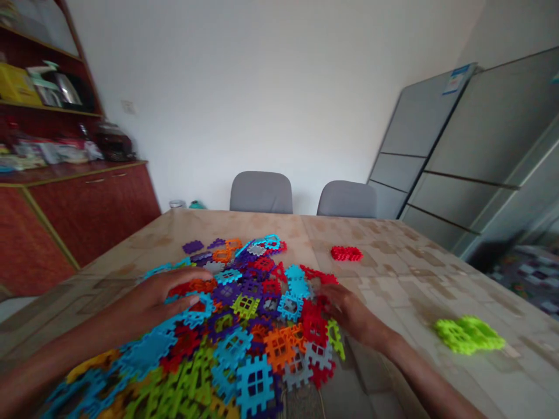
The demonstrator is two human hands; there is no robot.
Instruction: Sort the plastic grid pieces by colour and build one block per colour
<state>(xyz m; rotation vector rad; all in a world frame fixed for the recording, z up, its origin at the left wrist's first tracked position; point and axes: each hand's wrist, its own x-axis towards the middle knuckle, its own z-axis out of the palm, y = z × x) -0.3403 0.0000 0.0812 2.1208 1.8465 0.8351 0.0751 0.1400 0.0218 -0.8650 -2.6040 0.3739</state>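
A heap of flat plastic interlocking blocks with notched edges spreads across the table in blue, purple, red, orange, green, yellow and grey. Many have window-like cutouts. My left hand lies over the heap's left side, thumb and fingers apart, close to a blue block and some red ones. At the right edge of the heap, my right hand has its fingers bent around a red interlocking block; the fingertips are slightly blurred. Larger red blocks lie just below those fingers.
A red stack of blocks sits farther back on the table, and lime-green blocks lie at the right. Two grey chairs stand behind the table. There is a red cabinet to the left and a grey fridge to the right.
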